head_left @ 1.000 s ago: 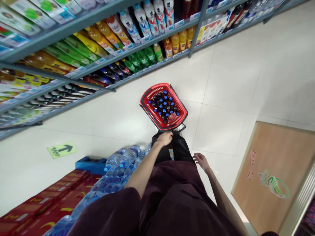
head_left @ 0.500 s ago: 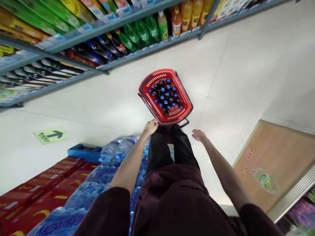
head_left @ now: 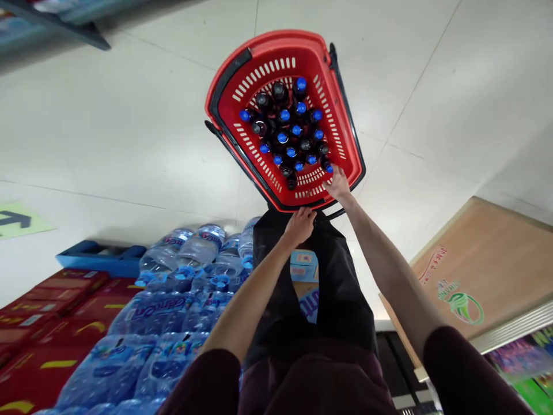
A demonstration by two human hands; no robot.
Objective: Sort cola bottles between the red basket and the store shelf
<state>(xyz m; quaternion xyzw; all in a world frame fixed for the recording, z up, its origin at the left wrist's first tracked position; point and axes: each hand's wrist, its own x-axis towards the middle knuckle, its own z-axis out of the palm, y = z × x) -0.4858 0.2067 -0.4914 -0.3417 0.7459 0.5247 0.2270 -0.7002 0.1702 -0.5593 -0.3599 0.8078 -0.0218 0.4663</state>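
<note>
A red plastic shopping basket (head_left: pixel 276 38) with black handles stands on the floor in front of my legs. Inside it, several dark bottles (head_left: pixel 296 130) stand upright, some with blue caps and some with black ones. My left hand (head_left: pixel 301 226) is closed at the basket's near rim, its fingers curled at the edge. Over the near right corner reaches my right hand (head_left: pixel 339 184), fingers apart, beside a blue-capped bottle (head_left: pixel 329 168). The fingertips are at that cap; whether they touch it is unclear.
To the left are shrink-wrapped water bottles (head_left: pixel 159 311), red cartons (head_left: pixel 52 334) and a blue pallet (head_left: pixel 99 259). A wooden panel (head_left: pixel 488 253) stands on the right. A shelf foot (head_left: pixel 82 33) shows at upper left, and a floor arrow sign (head_left: pixel 21 221) lies at far left.
The basket looks larger and nearer. My right hand has moved from beside the basket to inside its near right corner. My left hand has shifted right along the near rim.
</note>
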